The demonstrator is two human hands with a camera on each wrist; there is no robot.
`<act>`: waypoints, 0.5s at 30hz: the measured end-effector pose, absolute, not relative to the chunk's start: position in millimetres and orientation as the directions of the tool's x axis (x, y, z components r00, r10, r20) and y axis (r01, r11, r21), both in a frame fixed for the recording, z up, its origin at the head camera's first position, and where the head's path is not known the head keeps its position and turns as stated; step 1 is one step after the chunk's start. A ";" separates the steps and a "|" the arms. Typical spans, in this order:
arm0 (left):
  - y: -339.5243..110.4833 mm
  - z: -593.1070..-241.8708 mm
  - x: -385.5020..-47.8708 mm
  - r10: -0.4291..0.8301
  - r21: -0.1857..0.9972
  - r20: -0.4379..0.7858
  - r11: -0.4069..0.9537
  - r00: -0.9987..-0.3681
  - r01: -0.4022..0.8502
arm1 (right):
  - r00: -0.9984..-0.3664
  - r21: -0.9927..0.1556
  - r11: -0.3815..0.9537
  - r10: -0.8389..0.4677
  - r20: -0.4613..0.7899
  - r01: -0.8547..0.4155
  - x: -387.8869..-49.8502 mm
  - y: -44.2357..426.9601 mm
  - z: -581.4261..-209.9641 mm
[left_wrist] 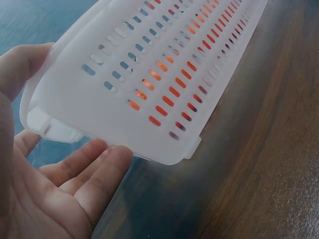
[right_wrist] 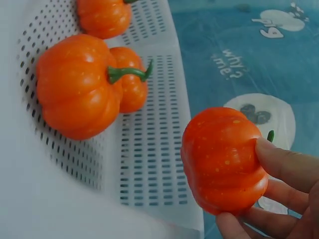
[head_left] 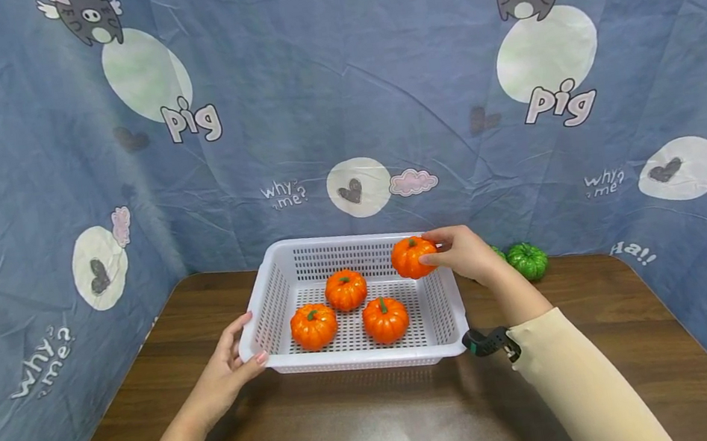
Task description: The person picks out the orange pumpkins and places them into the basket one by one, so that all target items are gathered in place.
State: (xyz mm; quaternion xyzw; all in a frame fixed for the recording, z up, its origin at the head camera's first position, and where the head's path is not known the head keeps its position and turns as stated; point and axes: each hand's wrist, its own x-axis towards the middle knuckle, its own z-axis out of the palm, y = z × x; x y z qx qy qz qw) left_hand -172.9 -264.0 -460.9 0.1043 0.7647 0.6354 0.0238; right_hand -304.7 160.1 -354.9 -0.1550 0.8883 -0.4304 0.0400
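A white plastic basket [head_left: 359,360] with slotted walls sits on the table, and three small orange pumpkins [head_left: 386,320] with green stems lie inside. My left hand [head_left: 228,366] grips the basket's near left corner; in the left wrist view the thumb hooks over the rim and the other fingertips [left_wrist: 119,154] touch the lower edge. My right hand [head_left: 467,253] pinches another orange pumpkin [head_left: 410,258] by its side over the basket's far right part. In the right wrist view this pumpkin [right_wrist: 224,159] sits between thumb and fingers, its stem partly hidden.
Behind my right forearm a green pumpkin [head_left: 527,261] stands at the table's back edge, with another green thing [head_left: 497,252] mostly hidden beside it. Blue printed cloth [head_left: 337,102] hangs around the brown wooden table [head_left: 369,429].
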 end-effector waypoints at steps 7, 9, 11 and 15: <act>-264.6 -461.4 -173.5 0.191 0.975 0.102 0.177 -0.976 0.137 | -0.944 -0.768 0.602 -0.330 0.012 -0.220 -310.5 150.2 -355.9; -264.5 -461.2 -173.4 0.189 0.974 0.101 0.179 -0.977 0.135 | -0.946 -0.757 0.619 -0.324 -0.002 -0.210 -313.2 148.0 -357.0; -264.4 -460.8 -173.2 0.189 0.975 0.098 0.178 -0.977 0.133 | -0.949 -0.748 0.634 -0.316 -0.018 -0.197 -315.7 145.6 -357.7; -264.2 -460.3 -172.2 0.182 0.976 0.088 0.181 -0.979 0.121 | -0.947 -0.727 0.662 -0.318 -0.053 -0.181 -320.8 138.5 -358.2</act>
